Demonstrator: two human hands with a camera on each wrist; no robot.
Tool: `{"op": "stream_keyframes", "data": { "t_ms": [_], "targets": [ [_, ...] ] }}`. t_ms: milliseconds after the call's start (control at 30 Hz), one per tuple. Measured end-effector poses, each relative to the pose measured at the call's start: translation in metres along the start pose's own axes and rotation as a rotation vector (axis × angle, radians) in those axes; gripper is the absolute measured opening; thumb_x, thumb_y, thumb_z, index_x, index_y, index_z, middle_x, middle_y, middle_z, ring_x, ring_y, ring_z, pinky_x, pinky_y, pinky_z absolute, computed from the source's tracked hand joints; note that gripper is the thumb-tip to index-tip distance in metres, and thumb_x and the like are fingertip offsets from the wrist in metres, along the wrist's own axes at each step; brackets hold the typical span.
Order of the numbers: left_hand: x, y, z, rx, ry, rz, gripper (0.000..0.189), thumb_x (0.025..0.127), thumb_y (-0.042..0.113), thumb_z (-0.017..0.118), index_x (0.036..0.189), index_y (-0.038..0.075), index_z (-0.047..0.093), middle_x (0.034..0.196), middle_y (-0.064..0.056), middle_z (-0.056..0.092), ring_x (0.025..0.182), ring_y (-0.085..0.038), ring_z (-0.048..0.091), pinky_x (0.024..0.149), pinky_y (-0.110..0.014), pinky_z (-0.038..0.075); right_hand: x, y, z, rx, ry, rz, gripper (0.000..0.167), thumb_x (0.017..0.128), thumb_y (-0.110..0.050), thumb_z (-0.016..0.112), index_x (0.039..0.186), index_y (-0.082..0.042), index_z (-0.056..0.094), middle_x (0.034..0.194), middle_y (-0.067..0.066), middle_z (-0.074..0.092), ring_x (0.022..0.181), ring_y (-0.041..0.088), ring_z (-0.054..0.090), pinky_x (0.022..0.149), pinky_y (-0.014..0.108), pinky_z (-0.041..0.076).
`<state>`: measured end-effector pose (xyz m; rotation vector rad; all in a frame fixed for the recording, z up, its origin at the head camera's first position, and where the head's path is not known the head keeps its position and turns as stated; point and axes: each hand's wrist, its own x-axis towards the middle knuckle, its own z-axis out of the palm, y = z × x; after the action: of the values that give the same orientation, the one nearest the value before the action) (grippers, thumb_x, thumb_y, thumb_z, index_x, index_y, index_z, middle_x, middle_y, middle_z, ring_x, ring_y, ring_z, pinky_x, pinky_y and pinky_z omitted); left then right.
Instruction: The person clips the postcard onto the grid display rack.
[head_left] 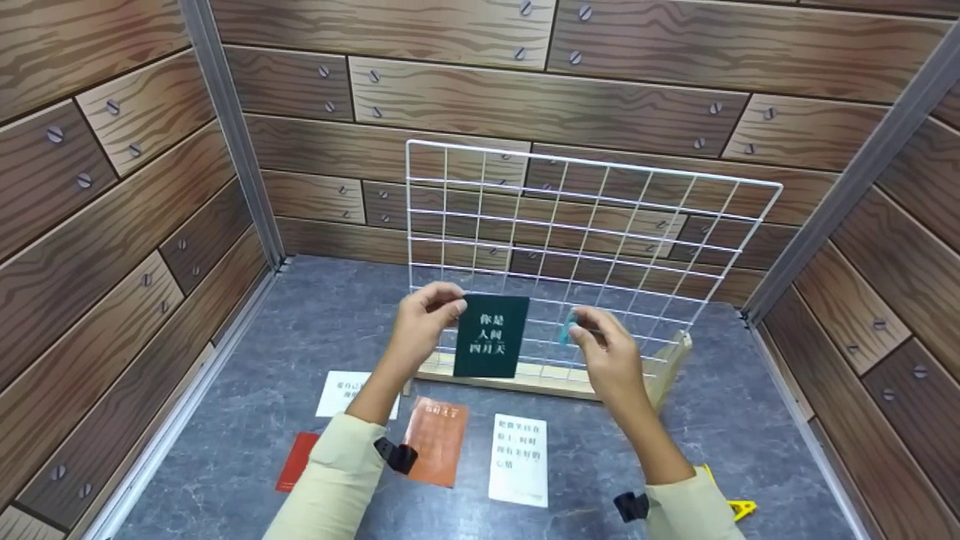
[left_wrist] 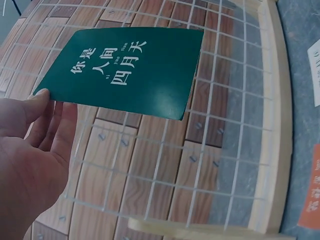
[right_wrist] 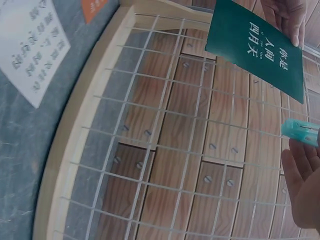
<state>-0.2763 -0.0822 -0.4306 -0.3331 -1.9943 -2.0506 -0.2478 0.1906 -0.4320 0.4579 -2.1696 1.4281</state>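
A dark green card [head_left: 491, 337] with white Chinese characters is pinched at its upper left corner by my left hand [head_left: 427, 322], thumb against fingers. In the left wrist view the card [left_wrist: 125, 95] extends out from the fingertips of the left hand [left_wrist: 37, 145], in front of the wire grid. To the right of the card, my right hand [head_left: 611, 356] holds a small teal plastic clip [head_left: 568, 330] between thumb and fingers. The right wrist view shows the clip [right_wrist: 300, 131] apart from the card [right_wrist: 255, 47]. Behind both hands stands the white wire grid [head_left: 551, 224].
The grid stands in a wooden base [head_left: 540, 385]. On the grey marbled surface lie an orange card [head_left: 439, 442], a white card [head_left: 519, 465], another white card [head_left: 337, 390] partly behind the left arm, and a red card [head_left: 295, 461]. Yellow plastic pieces [head_left: 741, 510] lie by the right sleeve.
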Motion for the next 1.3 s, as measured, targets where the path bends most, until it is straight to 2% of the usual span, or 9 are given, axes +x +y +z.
{"op": "stream_keyframes", "data": {
  "t_ms": [267,400,633,733,867,967,1033,1133,1300],
  "targets": [
    [0.017,0.015,-0.013,0.036,0.069,0.025,0.011,0.091,0.001,0.071,0.102,0.0,0.07,0.088,-0.003,0.068,0.079,-0.012,0.061,0.074,-0.026,0.057,0.02,-0.013,0.008,-0.015,0.034,-0.085,0.025,0.092,-0.003,0.07,0.116,0.001,0.07,0.105,0.011,0.07,0.095,0.009,0.063,0.083,0.015,0.052],
    [0.027,0.025,-0.017,0.02,0.084,0.028,0.01,0.091,0.0,0.071,0.101,0.0,0.07,0.087,-0.003,0.068,0.079,-0.012,0.062,0.075,-0.028,0.058,0.029,-0.022,0.013,0.001,0.028,-0.089,0.024,0.092,-0.004,0.07,0.116,0.0,0.071,0.106,0.01,0.07,0.094,0.01,0.062,0.079,0.016,0.053],
    [0.048,0.039,-0.021,0.042,0.117,0.066,0.009,0.091,0.0,0.07,0.1,-0.002,0.07,0.084,0.0,0.068,0.077,-0.01,0.061,0.072,-0.027,0.057,0.047,-0.038,0.019,0.036,0.017,-0.09,0.024,0.093,-0.007,0.069,0.117,-0.002,0.071,0.104,0.009,0.069,0.078,0.014,0.059,0.066,0.017,0.052],
    [0.057,0.045,-0.022,0.038,0.135,0.087,0.009,0.09,-0.002,0.07,0.099,-0.003,0.07,0.083,0.0,0.068,0.076,-0.009,0.061,0.073,-0.03,0.057,0.052,-0.044,0.023,0.067,0.006,-0.085,0.025,0.094,-0.006,0.068,0.118,0.0,0.069,0.104,0.011,0.068,0.078,0.018,0.061,0.067,0.018,0.054],
    [0.07,0.051,-0.022,0.032,0.154,0.122,0.009,0.089,-0.003,0.071,0.098,-0.003,0.07,0.084,-0.004,0.069,0.075,-0.008,0.059,0.071,-0.024,0.053,0.058,-0.049,0.027,0.087,0.005,-0.096,0.024,0.094,-0.005,0.067,0.117,0.002,0.069,0.103,0.011,0.067,0.077,0.024,0.062,0.067,0.024,0.057],
    [0.078,0.055,-0.022,0.048,0.168,0.144,0.009,0.089,-0.003,0.07,0.098,-0.003,0.07,0.085,-0.005,0.069,0.075,-0.007,0.058,0.069,-0.02,0.049,0.063,-0.052,0.029,0.084,0.011,-0.115,0.022,0.094,-0.004,0.067,0.115,0.003,0.069,0.101,0.011,0.067,0.076,0.021,0.061,0.066,0.025,0.056],
    [0.083,0.058,-0.023,0.055,0.174,0.152,0.008,0.09,-0.004,0.07,0.098,-0.004,0.069,0.085,-0.004,0.069,0.076,-0.007,0.059,0.07,-0.02,0.05,0.066,-0.052,0.031,0.082,0.011,-0.125,0.022,0.094,-0.003,0.067,0.115,0.003,0.069,0.1,0.012,0.068,0.075,0.016,0.061,0.065,0.022,0.055],
    [0.089,0.062,-0.025,0.072,0.189,0.163,0.008,0.091,-0.004,0.069,0.098,-0.004,0.069,0.083,0.001,0.067,0.073,-0.006,0.058,0.068,-0.021,0.051,0.07,-0.055,0.034,0.074,0.011,-0.144,0.022,0.093,-0.003,0.068,0.114,0.003,0.069,0.1,0.012,0.068,0.073,0.012,0.061,0.064,0.018,0.054],
    [0.095,0.067,-0.026,0.079,0.209,0.175,0.009,0.091,-0.003,0.068,0.1,-0.003,0.069,0.082,0.004,0.066,0.071,-0.006,0.057,0.066,-0.026,0.053,0.077,-0.058,0.039,0.06,0.013,-0.193,0.021,0.093,-0.002,0.067,0.113,0.003,0.069,0.102,0.013,0.069,0.076,0.013,0.061,0.064,0.021,0.054]
  ]
}}
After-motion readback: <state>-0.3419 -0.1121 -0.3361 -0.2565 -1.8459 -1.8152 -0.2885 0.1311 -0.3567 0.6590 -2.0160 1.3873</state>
